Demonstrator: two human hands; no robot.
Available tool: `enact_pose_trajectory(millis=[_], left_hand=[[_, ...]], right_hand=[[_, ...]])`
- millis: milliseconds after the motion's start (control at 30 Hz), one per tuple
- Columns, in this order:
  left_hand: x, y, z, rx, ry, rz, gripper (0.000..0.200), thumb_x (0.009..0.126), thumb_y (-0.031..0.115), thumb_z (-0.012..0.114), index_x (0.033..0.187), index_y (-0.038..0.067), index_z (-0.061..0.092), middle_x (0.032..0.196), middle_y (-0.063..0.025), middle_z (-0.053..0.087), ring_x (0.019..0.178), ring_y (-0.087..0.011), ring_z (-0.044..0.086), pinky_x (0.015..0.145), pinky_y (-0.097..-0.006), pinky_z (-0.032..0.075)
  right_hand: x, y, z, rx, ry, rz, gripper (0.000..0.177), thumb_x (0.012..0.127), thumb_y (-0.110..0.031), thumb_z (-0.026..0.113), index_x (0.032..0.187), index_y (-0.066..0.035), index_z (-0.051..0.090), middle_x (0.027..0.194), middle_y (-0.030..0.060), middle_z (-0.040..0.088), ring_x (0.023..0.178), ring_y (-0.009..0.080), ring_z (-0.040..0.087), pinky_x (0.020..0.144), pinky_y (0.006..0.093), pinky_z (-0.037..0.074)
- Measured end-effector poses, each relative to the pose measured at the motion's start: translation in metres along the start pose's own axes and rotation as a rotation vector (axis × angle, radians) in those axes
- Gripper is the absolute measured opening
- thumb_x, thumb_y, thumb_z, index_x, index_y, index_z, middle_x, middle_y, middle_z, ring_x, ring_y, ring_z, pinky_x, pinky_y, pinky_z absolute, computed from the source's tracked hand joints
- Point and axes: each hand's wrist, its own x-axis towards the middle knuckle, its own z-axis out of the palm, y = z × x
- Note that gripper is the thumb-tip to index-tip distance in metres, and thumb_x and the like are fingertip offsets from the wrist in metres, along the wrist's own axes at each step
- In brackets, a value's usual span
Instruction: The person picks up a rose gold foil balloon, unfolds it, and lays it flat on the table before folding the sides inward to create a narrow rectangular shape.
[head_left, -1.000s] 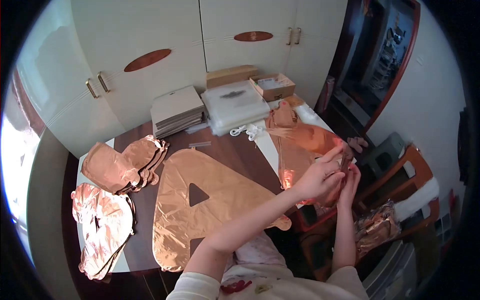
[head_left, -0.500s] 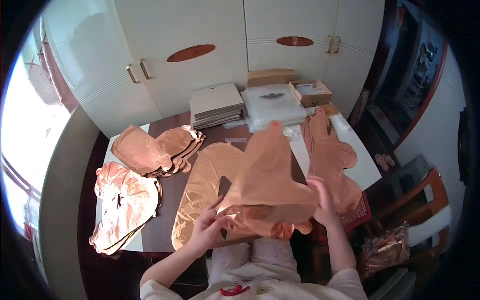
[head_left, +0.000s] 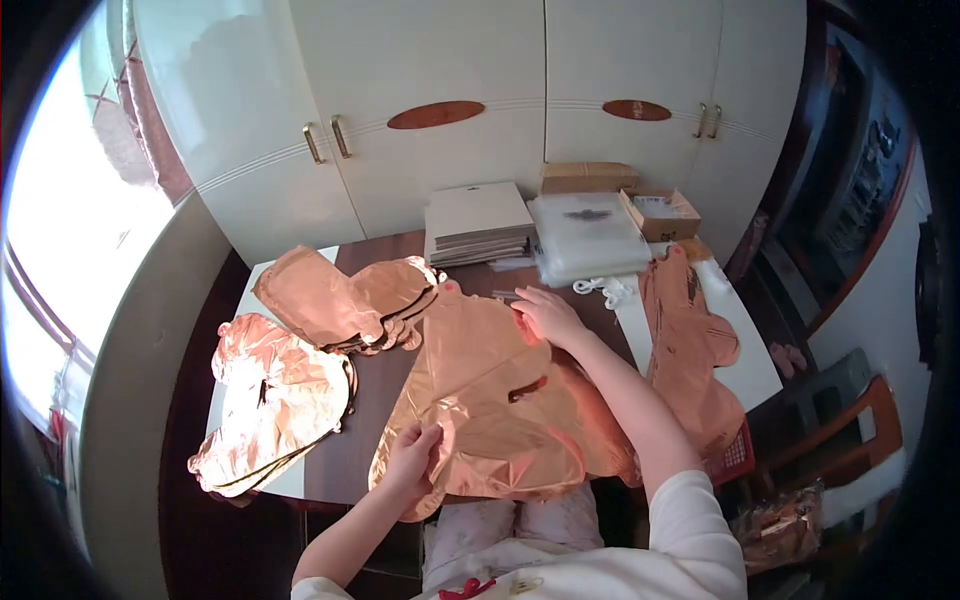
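Note:
A flat rose-gold foil balloon [head_left: 475, 345] lies spread across the table's near middle, over another foil balloon [head_left: 400, 425] whose edge shows at the left. My left hand [head_left: 412, 462] pinches its lower left part, thumb on top. At the upper right edge of the foil, my right hand [head_left: 550, 318] reaches over with fingers extended, close to a small clear strip [head_left: 505, 295]. Whether those fingertips touch the strip I cannot make out. A dark slot shows in the foil's middle.
Two stacks of foil balloons, an upper one [head_left: 315, 295] and a lower one [head_left: 275, 400], lie at the left. More foil balloons [head_left: 690, 350] lie at the right. Cardboard sheets [head_left: 478, 220], clear plastic bags [head_left: 590, 240], white cord [head_left: 603, 291] and a small box [head_left: 662, 215] line the back.
The raised foil balloon has come down flat onto the table. My right hand has moved from its right side to the upper edge. The view has turned slightly left.

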Motion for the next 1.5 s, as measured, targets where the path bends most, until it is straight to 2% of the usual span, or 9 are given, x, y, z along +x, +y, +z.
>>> enact_pose_trajectory(millis=[33,367,633,967,1067,1167,1267,1300,1500], left_hand=[[0.005,-0.005,0.004,-0.049,0.014,0.011,0.015,0.092,0.015,0.059,0.082,0.008,0.051,0.065,0.0027,0.051,0.047,-0.0034,0.043,0.039,-0.0186,0.032],[0.020,-0.001,0.011,0.143,-0.271,-0.056,0.015,0.093,0.015,0.054,0.082,0.005,0.048,0.066,-0.0012,0.050,0.048,-0.0082,0.044,0.037,-0.0222,0.031],[0.021,0.017,0.010,0.609,-0.381,-0.071,0.014,0.090,0.017,0.055,0.088,0.003,0.051,0.067,-0.0024,0.053,0.050,-0.0099,0.046,0.041,-0.0237,0.036],[0.014,0.047,0.025,0.943,-0.347,-0.018,0.027,0.091,0.022,0.056,0.078,-0.001,0.059,0.067,-0.0073,0.060,0.060,-0.0156,0.060,0.053,-0.0305,0.048],[0.017,0.047,0.025,1.373,-0.274,0.147,0.032,0.088,0.031,0.060,0.081,0.000,0.063,0.078,-0.0108,0.066,0.077,-0.0220,0.066,0.063,-0.0357,0.052],[0.002,0.045,0.021,1.592,0.009,0.532,0.037,0.086,0.038,0.060,0.098,0.003,0.065,0.109,-0.0139,0.065,0.108,-0.0291,0.059,0.086,-0.0428,0.048],[0.025,0.024,-0.013,1.633,-0.063,0.968,0.048,0.086,0.038,0.059,0.122,0.006,0.056,0.135,-0.0143,0.049,0.129,-0.0319,0.041,0.104,-0.0491,0.033],[0.027,0.021,-0.017,1.686,-0.127,0.798,0.061,0.089,0.041,0.054,0.139,0.008,0.040,0.147,-0.0128,0.035,0.137,-0.0318,0.030,0.110,-0.0512,0.023],[0.047,0.005,-0.010,1.706,-0.020,0.950,0.063,0.090,0.046,0.049,0.138,0.006,0.042,0.146,-0.0114,0.038,0.138,-0.0299,0.028,0.111,-0.0516,0.020]], right_hand=[[0.006,0.004,0.006,-0.032,-0.029,0.008,0.029,0.087,-0.017,0.051,0.112,-0.009,0.064,0.129,0.0117,0.055,0.121,0.0292,0.051,0.098,0.0404,0.044],[0.028,0.026,0.021,-0.268,0.083,0.113,0.032,0.087,-0.013,0.047,0.114,0.000,0.059,0.130,0.0108,0.052,0.127,0.0291,0.043,0.105,0.0402,0.037],[0.007,-0.019,0.003,-0.016,-0.127,-0.122,0.036,0.090,-0.025,0.051,0.121,-0.007,0.057,0.131,0.0071,0.054,0.126,0.0267,0.045,0.106,0.0446,0.033],[0.009,-0.010,0.012,0.061,-0.137,0.010,0.042,0.093,-0.029,0.046,0.129,-0.007,0.051,0.135,0.0086,0.051,0.128,0.0267,0.043,0.108,0.0442,0.031],[0.006,-0.008,0.011,0.107,-0.168,0.046,0.046,0.093,-0.032,0.048,0.132,-0.008,0.048,0.139,0.0099,0.046,0.131,0.0280,0.039,0.109,0.0458,0.028],[0.000,-0.018,0.000,0.111,-0.236,0.018,0.052,0.092,-0.037,0.048,0.136,-0.009,0.045,0.144,0.0100,0.040,0.135,0.0285,0.034,0.111,0.0494,0.022],[-0.011,-0.035,-0.010,0.064,-0.336,-0.078,0.055,0.093,-0.044,0.044,0.139,-0.013,0.041,0.148,0.0090,0.035,0.138,0.0279,0.029,0.113,0.0531,0.016],[-0.012,-0.042,-0.012,0.048,-0.389,-0.098,0.056,0.094,-0.046,0.043,0.140,-0.015,0.040,0.149,0.0085,0.034,0.139,0.0274,0.028,0.113,0.0541,0.015],[-0.025,-0.056,-0.013,0.004,-0.428,-0.136,0.059,0.094,-0.051,0.038,0.143,-0.019,0.036,0.151,0.0066,0.030,0.140,0.0258,0.025,0.112,0.0569,0.012]])
